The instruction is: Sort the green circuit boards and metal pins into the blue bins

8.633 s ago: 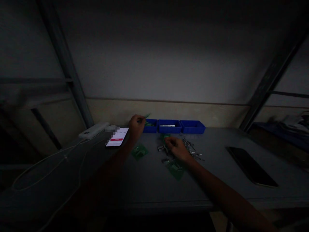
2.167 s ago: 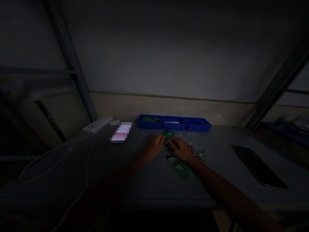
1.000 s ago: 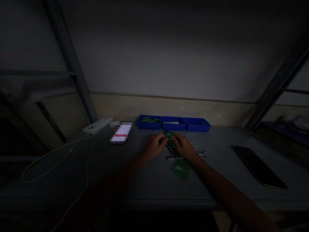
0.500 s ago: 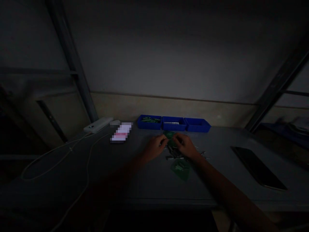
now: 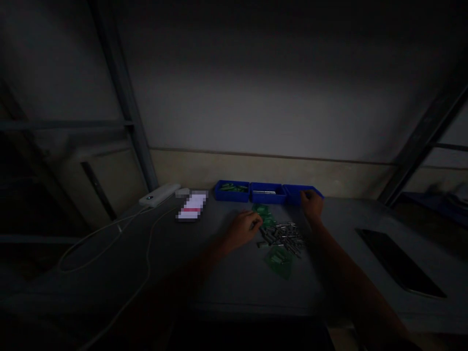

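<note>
My left hand [image 5: 243, 228] is beside the left edge of a pile of small metal rods [image 5: 287, 236], its fingers curled together. Whatever it may pinch is too dark to make out. My right hand [image 5: 312, 205] reaches over the front of the rightmost blue bin [image 5: 295, 193] with closed fingers; their contents are hidden. Behind the pile lies a green plastic bag [image 5: 263, 212]. A second green bag [image 5: 278, 263] with small metal pieces in it lies in front of the pile.
The middle blue bin [image 5: 268, 198] holds thin rods, and the left blue bin [image 5: 232, 196] holds green pieces. A lit phone [image 5: 192, 207], a white box-shaped device [image 5: 161, 195] and a cable [image 5: 149, 243] lie on the left. A dark tablet-like slab [image 5: 398, 261] lies on the right.
My right hand has moved from above the pile rightward and away, to the rightmost bin. The hands are now apart and more of the pile shows. The view has shifted slightly.
</note>
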The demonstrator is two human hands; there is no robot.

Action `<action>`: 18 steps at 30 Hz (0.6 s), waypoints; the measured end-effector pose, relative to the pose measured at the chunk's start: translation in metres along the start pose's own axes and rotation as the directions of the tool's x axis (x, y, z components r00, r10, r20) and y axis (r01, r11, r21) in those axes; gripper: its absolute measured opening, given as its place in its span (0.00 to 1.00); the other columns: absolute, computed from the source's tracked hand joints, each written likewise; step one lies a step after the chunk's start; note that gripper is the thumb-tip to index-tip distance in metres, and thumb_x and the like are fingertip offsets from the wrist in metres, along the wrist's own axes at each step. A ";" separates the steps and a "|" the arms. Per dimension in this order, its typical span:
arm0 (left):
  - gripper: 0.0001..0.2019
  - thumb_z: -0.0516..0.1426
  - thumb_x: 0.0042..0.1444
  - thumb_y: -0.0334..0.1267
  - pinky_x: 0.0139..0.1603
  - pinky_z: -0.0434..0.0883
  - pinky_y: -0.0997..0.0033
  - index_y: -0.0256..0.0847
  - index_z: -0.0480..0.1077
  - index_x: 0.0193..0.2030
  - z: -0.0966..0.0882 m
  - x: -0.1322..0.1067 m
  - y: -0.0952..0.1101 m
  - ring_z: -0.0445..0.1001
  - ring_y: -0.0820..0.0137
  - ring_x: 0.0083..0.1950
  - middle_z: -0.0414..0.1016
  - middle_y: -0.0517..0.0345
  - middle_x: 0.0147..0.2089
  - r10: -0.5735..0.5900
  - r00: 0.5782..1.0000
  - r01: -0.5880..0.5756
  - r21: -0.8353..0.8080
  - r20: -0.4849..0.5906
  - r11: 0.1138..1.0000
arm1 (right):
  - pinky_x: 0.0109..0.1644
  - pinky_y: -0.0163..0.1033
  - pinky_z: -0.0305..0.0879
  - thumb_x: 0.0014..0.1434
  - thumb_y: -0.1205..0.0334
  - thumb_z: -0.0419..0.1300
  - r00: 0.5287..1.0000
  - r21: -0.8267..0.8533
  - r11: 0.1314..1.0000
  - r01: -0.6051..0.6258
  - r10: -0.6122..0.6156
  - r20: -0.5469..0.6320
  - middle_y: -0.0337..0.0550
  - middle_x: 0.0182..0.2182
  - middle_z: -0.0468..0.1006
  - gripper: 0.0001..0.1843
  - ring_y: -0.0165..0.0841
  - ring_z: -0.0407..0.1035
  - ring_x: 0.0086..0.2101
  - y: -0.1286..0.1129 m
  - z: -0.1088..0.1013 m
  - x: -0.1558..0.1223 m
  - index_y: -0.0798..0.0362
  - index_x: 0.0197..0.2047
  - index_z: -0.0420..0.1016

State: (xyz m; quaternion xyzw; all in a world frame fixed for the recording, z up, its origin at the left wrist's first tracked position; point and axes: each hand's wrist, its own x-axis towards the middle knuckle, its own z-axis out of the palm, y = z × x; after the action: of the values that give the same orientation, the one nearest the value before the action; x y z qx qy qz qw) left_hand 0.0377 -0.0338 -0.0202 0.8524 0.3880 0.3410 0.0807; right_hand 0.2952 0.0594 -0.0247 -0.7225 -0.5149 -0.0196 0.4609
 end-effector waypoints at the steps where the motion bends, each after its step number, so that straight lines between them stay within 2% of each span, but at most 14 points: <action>1: 0.07 0.51 0.57 0.31 0.42 0.65 0.70 0.39 0.70 0.31 0.000 0.000 0.001 0.70 0.70 0.38 0.74 0.57 0.32 0.015 1.000 -0.015 0.001 0.007 1.000 | 0.35 0.39 0.59 0.56 0.55 0.51 1.000 -0.015 1.000 -0.013 0.013 0.006 0.54 0.35 0.78 0.19 0.39 0.70 0.32 0.000 0.002 -0.002 0.57 0.42 0.77; 4: 0.07 0.51 0.57 0.32 0.43 0.65 0.70 0.40 0.70 0.32 -0.001 -0.001 0.005 0.70 0.70 0.38 0.74 0.57 0.33 0.033 0.999 -0.033 -0.011 0.036 0.999 | 0.34 0.39 0.59 0.56 0.54 0.52 0.999 -0.054 0.998 -0.010 0.012 0.035 0.54 0.35 0.79 0.19 0.40 0.70 0.33 0.000 0.004 -0.007 0.55 0.41 0.78; 10: 0.05 0.53 0.56 0.35 0.45 0.65 0.69 0.40 0.70 0.34 0.002 -0.003 0.012 0.70 0.68 0.41 0.74 0.56 0.35 0.095 0.988 -0.090 -0.049 0.119 0.995 | 0.35 0.38 0.60 0.59 0.56 0.51 0.998 -0.117 0.993 -0.019 0.025 0.051 0.55 0.37 0.78 0.19 0.39 0.71 0.34 0.001 -0.006 -0.007 0.55 0.44 0.77; 14: 0.05 0.56 0.55 0.37 0.46 0.64 0.67 0.40 0.71 0.37 -0.001 -0.005 0.018 0.69 0.67 0.43 0.73 0.55 0.37 0.198 0.955 -0.194 -0.039 0.220 0.980 | 0.35 0.40 0.59 0.59 0.57 0.51 0.997 -0.129 0.992 -0.008 0.017 0.070 0.56 0.37 0.78 0.18 0.40 0.71 0.35 0.000 -0.007 -0.008 0.54 0.45 0.77; 18: 0.08 0.58 0.52 0.40 0.48 0.63 0.66 0.42 0.72 0.39 -0.005 -0.008 0.024 0.67 0.65 0.47 0.72 0.55 0.40 0.230 0.920 -0.245 0.007 0.317 0.970 | 0.34 0.39 0.60 0.58 0.57 0.52 0.995 -0.126 0.992 0.017 -0.005 0.096 0.54 0.36 0.79 0.18 0.40 0.71 0.34 0.001 -0.005 -0.007 0.53 0.45 0.77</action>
State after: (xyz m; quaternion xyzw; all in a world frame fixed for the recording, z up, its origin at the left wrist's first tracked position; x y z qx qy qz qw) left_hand 0.0457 -0.0566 -0.0109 0.9381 0.2718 0.1992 0.0798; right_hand 0.2943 0.0508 -0.0259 -0.7475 -0.5383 -0.0202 0.3888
